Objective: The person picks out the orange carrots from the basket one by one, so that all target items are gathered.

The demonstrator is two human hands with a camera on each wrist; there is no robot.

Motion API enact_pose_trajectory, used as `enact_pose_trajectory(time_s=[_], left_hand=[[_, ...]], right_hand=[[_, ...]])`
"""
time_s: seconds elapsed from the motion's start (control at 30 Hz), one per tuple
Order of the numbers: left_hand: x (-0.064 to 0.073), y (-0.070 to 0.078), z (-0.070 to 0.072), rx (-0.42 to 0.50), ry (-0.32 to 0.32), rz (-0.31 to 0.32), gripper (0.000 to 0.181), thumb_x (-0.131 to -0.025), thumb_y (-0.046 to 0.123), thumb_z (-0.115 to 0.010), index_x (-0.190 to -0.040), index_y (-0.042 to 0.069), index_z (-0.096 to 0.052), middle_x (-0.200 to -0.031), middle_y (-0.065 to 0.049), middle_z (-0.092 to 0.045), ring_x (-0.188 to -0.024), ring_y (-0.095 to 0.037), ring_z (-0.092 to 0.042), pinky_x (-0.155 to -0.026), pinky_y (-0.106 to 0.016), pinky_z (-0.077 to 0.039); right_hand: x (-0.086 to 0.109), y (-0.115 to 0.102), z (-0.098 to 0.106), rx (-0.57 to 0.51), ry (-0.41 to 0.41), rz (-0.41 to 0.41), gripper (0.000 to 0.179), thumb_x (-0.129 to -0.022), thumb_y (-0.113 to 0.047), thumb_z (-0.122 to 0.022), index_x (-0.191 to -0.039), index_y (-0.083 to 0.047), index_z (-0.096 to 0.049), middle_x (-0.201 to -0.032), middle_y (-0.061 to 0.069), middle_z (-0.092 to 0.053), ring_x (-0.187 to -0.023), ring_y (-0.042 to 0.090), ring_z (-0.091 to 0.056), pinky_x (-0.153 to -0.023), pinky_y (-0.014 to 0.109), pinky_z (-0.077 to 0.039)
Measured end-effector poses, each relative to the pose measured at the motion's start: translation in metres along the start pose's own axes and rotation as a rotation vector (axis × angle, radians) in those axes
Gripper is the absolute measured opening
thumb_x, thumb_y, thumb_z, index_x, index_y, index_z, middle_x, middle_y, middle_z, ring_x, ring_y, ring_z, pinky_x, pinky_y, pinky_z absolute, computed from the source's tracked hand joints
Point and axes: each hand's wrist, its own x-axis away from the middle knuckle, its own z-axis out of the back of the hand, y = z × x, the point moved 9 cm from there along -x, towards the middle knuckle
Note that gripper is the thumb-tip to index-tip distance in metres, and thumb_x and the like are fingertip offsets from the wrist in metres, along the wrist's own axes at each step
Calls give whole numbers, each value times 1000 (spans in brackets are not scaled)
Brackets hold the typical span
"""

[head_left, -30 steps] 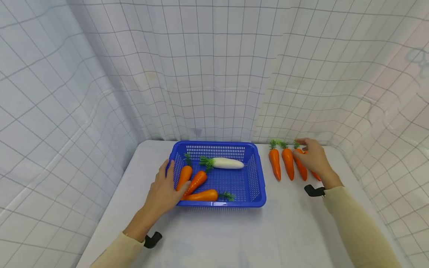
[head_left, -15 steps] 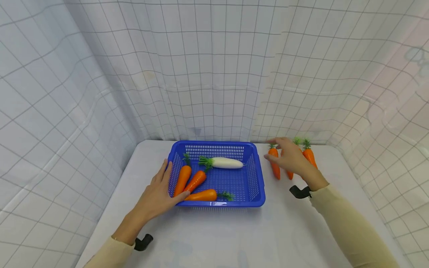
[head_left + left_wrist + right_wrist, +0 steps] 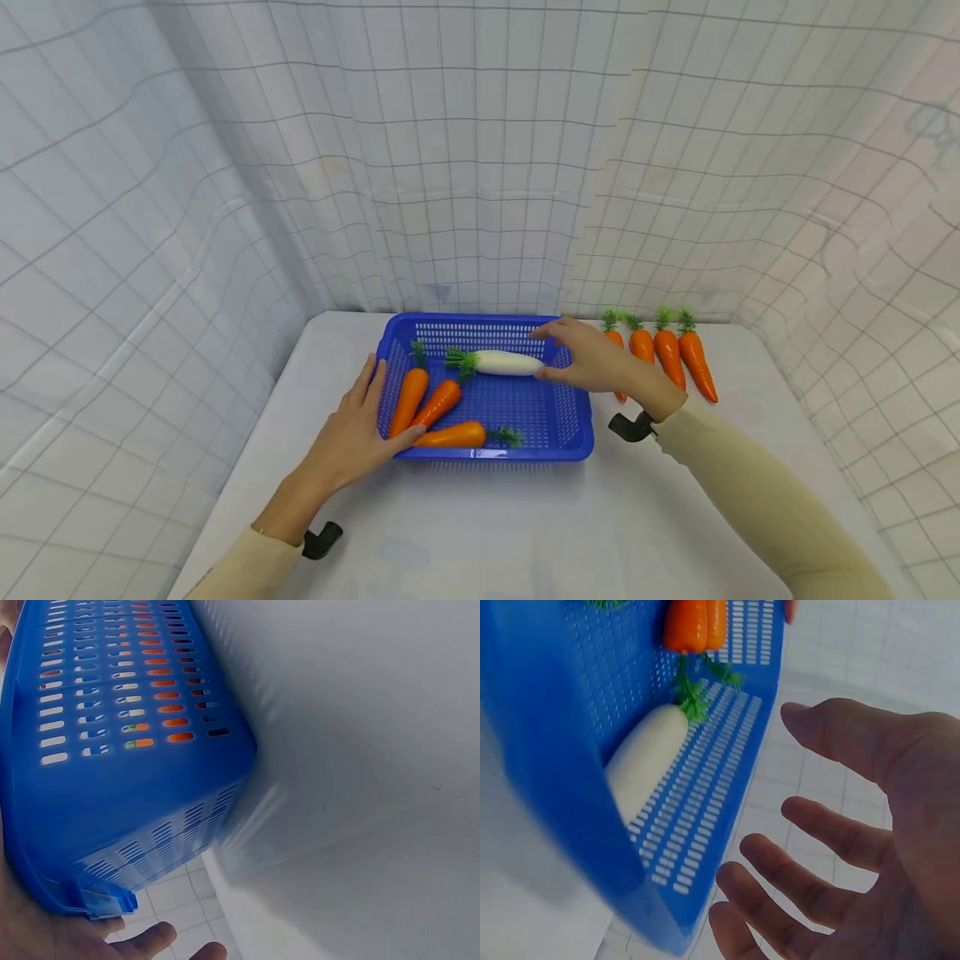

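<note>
A blue plastic basket (image 3: pixel 491 454) holds a white radish (image 3: pixel 506 363) with green leaves at the back. Three orange carrots lie in its left and front part: one carrot (image 3: pixel 408 402) along the left side, a middle carrot (image 3: pixel 440 402) and a front carrot (image 3: pixel 459 435). My left hand (image 3: pixel 351 439) rests with fingers spread on the basket's left front corner, thumb over the front rim. My right hand (image 3: pixel 600 360) hovers over the basket's right side near the radish's tip, holding nothing. In the right wrist view, the fingers of that hand (image 3: pixel 922 825) are apart and slightly bent.
To the right of the basket, several carrots (image 3: pixel 696 362) lie in a row on the white table (image 3: pixel 510 533), green tops toward the back. My right hand and forearm cover parts of some. A white gridded curtain (image 3: pixel 480 167) encloses the table's back and sides.
My right hand has moved left from the carrot row to above the basket's right side, uncovering the rightmost carrots. The left hand has shifted slightly on the basket's corner.
</note>
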Motion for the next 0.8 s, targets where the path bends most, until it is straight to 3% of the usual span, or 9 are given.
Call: enact_pose_trajectory(time_s=[0.33,0.53,0.8], left_hand=[[0,1,1,-8,1,-4,127,-102,79,-69,-186,2,-14,-198,-23,-6,-171,-62,-38,-122,-87,-47],[-1,-1,0,-5,-3,5,127,-102,80,-68,-187,3,-13,-198,-22,-6,-171,-62,-38,-123,-88,-46],[0,-2,0,4,4,0,126,-103,79,-69,-187,4,-13,-198,-22,-7,-171,-61,-39,-123,-88,-46]], right_hand=[[-25,-33,-37,-111,-201,106,67,-109,-38,-84,-166,-9,-63,-162,22,-68,-145,43,-70,-124,62,-60],[-41,-42,-63,-199,-328,108,69,-109,-38,-84,-167,-8,-61,-163,23,-68,-147,46,-71,-126,60,-59],[-56,-48,-100,-243,-471,100,67,-110,-44,-82,-166,-11,-64,-156,18,-73,-138,34,-78,-124,53,-62]])
